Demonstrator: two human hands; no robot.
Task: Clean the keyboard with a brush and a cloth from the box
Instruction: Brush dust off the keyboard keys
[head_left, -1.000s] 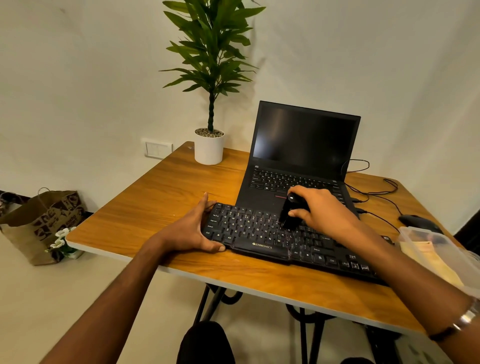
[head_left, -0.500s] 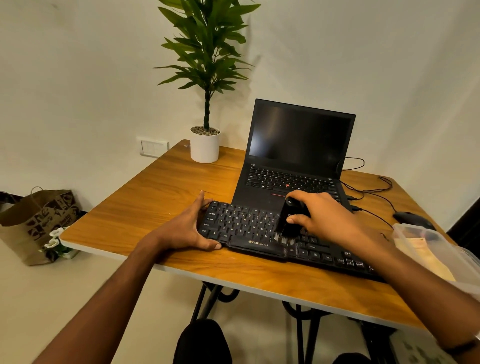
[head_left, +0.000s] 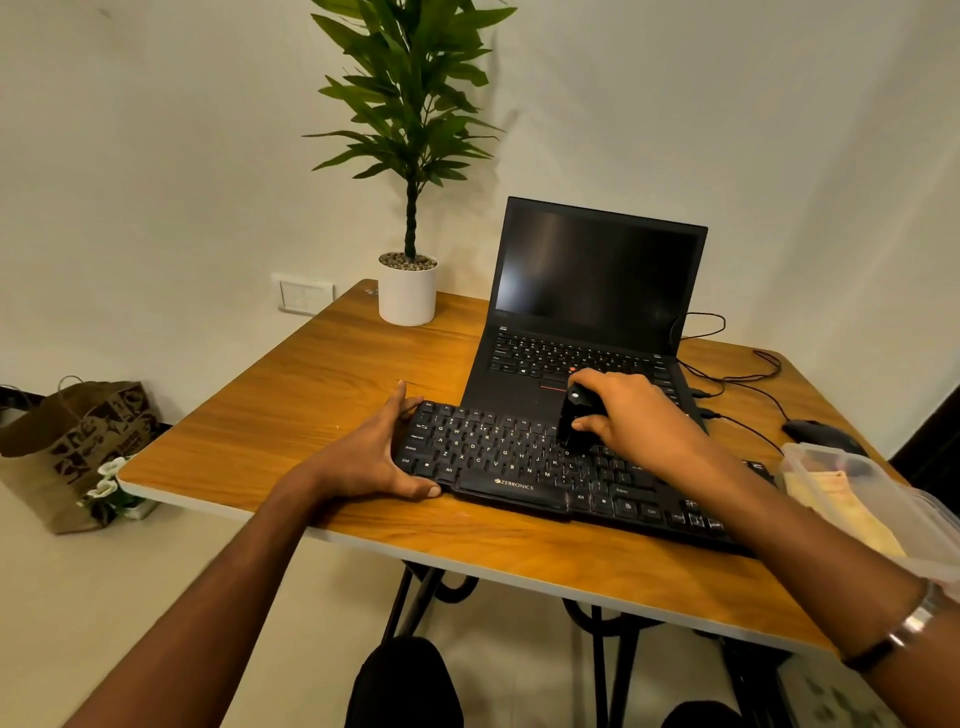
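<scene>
While the black keyboard lies across the near middle of the wooden table, its far edge against the front of the open laptop, the right hand grips a small black brush upright over the middle keys, bristle end down on the key rows. Fingers curl round the handle; the thumb lies along its near side. Right forearm crosses over the keyboard's right end; a metal bracelet sits on the wrist. Left hand braces the keyboard's left end: thumb hooked along the front edge, fingers extended up the left side to the far corner. Compared with half a second ago, the brush sits slightly farther up the key rows, nearer the laptop's edge; left hand unchanged in position. Clear plastic box at the right table edge, pale cloth inside. Black mouse just behind the box. White-potted plant at the far left corner. Brown paper bag on the floor, left.
</scene>
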